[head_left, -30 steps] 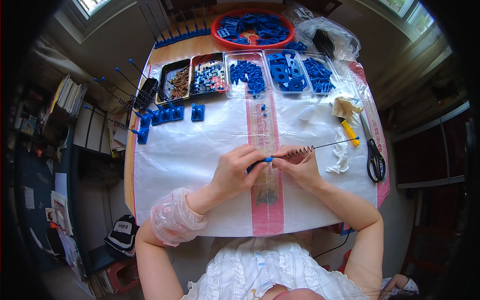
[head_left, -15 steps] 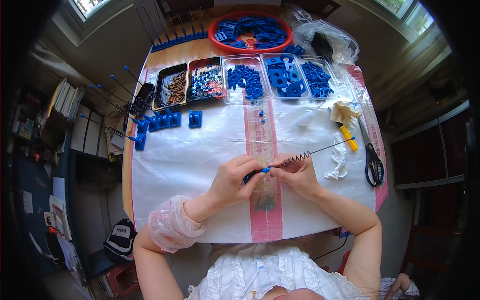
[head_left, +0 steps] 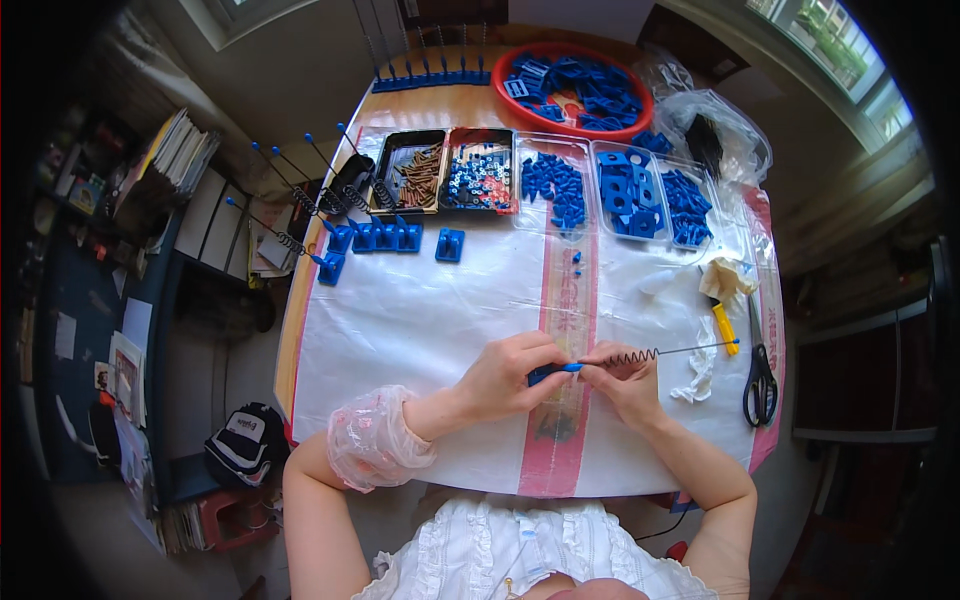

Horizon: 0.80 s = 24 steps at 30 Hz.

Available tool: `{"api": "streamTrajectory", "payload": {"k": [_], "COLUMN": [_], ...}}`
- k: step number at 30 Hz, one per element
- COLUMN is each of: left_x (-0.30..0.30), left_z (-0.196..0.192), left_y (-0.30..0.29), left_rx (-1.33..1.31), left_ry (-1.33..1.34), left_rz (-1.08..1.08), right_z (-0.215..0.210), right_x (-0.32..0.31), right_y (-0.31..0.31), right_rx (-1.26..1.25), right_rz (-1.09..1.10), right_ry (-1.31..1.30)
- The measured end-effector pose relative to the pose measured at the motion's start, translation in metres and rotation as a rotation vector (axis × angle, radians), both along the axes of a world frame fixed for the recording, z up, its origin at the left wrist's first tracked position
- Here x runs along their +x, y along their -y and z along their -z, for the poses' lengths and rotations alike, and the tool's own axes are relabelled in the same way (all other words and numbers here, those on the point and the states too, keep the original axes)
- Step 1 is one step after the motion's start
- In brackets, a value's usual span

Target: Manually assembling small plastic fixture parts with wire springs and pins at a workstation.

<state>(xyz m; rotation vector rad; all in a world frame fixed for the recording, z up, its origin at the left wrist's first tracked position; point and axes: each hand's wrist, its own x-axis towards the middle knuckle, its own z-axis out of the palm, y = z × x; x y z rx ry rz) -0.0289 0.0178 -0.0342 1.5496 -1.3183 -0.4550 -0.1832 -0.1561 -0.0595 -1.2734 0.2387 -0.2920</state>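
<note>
- Left hand (head_left: 505,378) pinches a blue piece (head_left: 553,371); right hand (head_left: 625,380) grips the spring (head_left: 630,356) on its rod (head_left: 695,348), above the table sheet (head_left: 420,320).
- Finished units (head_left: 375,236) wait farther off (few done).
- Trays (head_left: 560,185) beyond look full, so much remains.

Scissors (head_left: 760,375), red basket (head_left: 520,110), parts trays (head_left: 420,140)

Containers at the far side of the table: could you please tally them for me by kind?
Red round basket: 1
Black trays: 2
Clear trays: 3
Total: 6
</note>
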Motion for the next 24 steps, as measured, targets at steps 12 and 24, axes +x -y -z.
{"api": "streamTrajectory", "payload": {"k": [12,24], "left_x": [0.0014,-0.0022], "left_z": [0.0043,-0.0014], "left_y": [0.0026,0.0049], "left_rx": [-0.071,0.003], "left_ry": [0.036,-0.141], "left_rz": [0.053,-0.003], "right_z": [0.0026,-0.0019], "right_x": [-0.0028,0.0004], "right_y": [0.0023,0.0055], "right_rx": [-0.095,0.012], "right_rz": [-0.040,0.008], "right_ry": [-0.001,-0.039]}}
